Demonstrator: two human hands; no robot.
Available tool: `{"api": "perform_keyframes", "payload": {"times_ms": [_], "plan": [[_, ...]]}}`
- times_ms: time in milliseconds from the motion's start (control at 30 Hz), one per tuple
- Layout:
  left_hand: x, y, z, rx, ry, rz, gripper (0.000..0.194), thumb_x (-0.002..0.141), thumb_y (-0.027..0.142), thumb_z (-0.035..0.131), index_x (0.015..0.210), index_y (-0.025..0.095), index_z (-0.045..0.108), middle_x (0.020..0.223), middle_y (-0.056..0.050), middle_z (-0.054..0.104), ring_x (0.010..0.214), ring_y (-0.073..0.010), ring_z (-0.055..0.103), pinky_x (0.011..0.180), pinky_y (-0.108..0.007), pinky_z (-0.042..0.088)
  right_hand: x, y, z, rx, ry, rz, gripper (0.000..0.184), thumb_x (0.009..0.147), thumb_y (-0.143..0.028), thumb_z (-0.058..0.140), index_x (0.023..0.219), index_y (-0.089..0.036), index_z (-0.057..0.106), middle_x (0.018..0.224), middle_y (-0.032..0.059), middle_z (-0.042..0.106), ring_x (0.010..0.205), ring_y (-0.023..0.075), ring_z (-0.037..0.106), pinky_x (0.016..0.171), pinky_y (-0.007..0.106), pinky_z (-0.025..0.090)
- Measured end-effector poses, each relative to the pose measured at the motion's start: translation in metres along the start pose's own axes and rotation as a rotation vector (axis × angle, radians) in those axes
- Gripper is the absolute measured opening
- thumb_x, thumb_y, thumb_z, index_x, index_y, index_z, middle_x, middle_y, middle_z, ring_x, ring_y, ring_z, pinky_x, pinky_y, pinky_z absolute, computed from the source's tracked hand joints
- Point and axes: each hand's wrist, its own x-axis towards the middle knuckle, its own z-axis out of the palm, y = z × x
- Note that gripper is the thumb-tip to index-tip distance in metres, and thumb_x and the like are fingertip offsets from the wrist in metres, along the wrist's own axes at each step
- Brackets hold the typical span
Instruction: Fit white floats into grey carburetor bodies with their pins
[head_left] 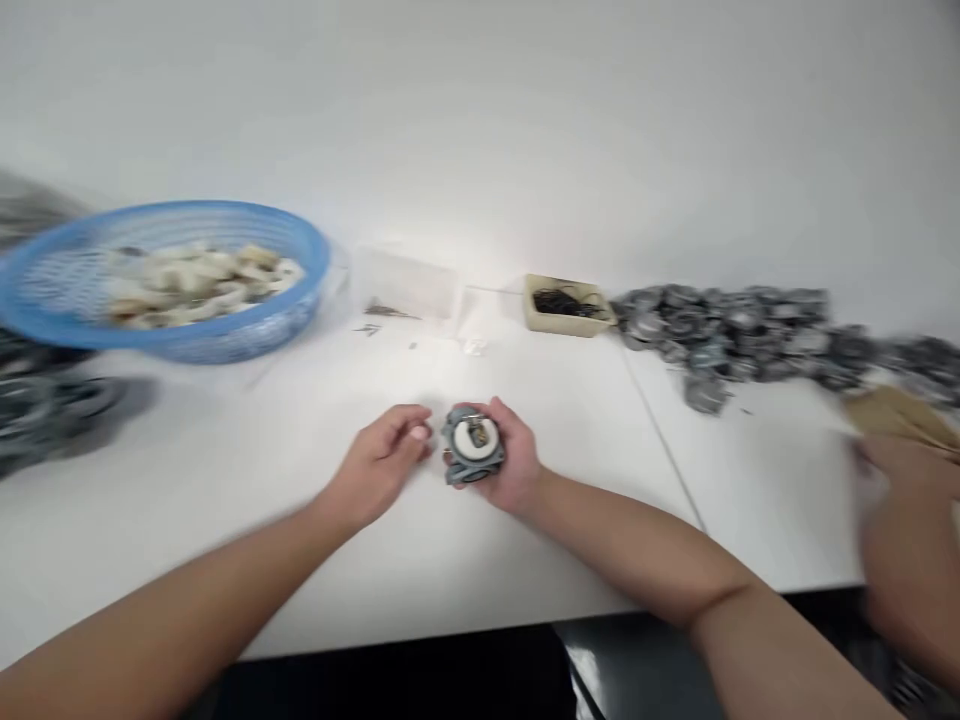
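Note:
My right hand (517, 460) is wrapped around a grey metal housing (472, 470). A white C-shaped insert (466, 446) sits in its round face, with a small brass-coloured part in the middle. The housing is held above the white table with that face turned up toward me. Just to the left, my left hand (386, 455) is apart from the housing. Its fingers are curled in and the thumb meets them; whatever is between them, if anything, is too small to make out.
A blue basket (300, 320) of white parts stands at left, grey parts (45, 420) beside it. Behind are a clear box (412, 285) with thin pins and a cream tray (566, 325) of dark pieces. Grey housings (735, 330) are heaped right, near another person's arm (911, 530).

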Motion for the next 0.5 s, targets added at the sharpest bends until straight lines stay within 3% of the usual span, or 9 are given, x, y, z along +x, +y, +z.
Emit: {"api": "perform_keyframes", "payload": {"times_ms": [133, 267, 367, 500], "plan": [[0.007, 0.000, -0.003, 0.044, 0.011, -0.112, 0.050, 0.081, 0.060, 0.056, 0.113, 0.021, 0.057, 0.100, -0.006, 0.065, 0.086, -0.0211, 0.066, 0.083, -0.038, 0.053, -0.008, -0.017, -0.012, -0.015, 0.008, -0.079, 0.050, 0.079, -0.066, 0.050, 0.095, -0.020, 0.060, 0.071, 0.0042, 0.067, 0.055, 0.0219, 0.063, 0.035, 0.031, 0.047], [0.006, 0.002, -0.004, 0.119, -0.006, -0.114, 0.055, 0.079, 0.064, 0.054, 0.114, 0.022, 0.056, 0.101, -0.007, 0.065, 0.090, -0.0240, 0.066, 0.083, -0.039, 0.053, -0.036, -0.035, -0.028, -0.057, 0.079, -0.261, 0.050, 0.071, -0.062, 0.064, 0.102, -0.023, 0.059, 0.078, 0.0036, 0.067, 0.067, 0.0218, 0.064, 0.044, 0.030, 0.050], [0.006, 0.002, -0.005, 0.131, -0.016, -0.122, 0.056, 0.079, 0.065, 0.054, 0.115, 0.022, 0.055, 0.101, -0.006, 0.065, 0.091, -0.0228, 0.066, 0.084, -0.037, 0.053, -0.065, -0.053, -0.051, -0.094, 0.204, -0.356, 0.050, 0.067, -0.056, 0.071, 0.102, -0.023, 0.061, 0.078, 0.0032, 0.068, 0.068, 0.0209, 0.064, 0.049, 0.030, 0.050], [0.010, -0.005, -0.008, 0.176, -0.059, -0.113, 0.054, 0.080, 0.064, 0.054, 0.116, 0.023, 0.054, 0.102, -0.005, 0.064, 0.090, -0.0215, 0.065, 0.077, -0.033, 0.053, -0.102, -0.092, -0.097, -0.169, 0.484, -0.517, 0.036, 0.070, -0.052, 0.069, 0.088, -0.021, 0.062, 0.072, 0.0026, 0.067, 0.063, 0.0193, 0.063, 0.049, 0.029, 0.049]]}}
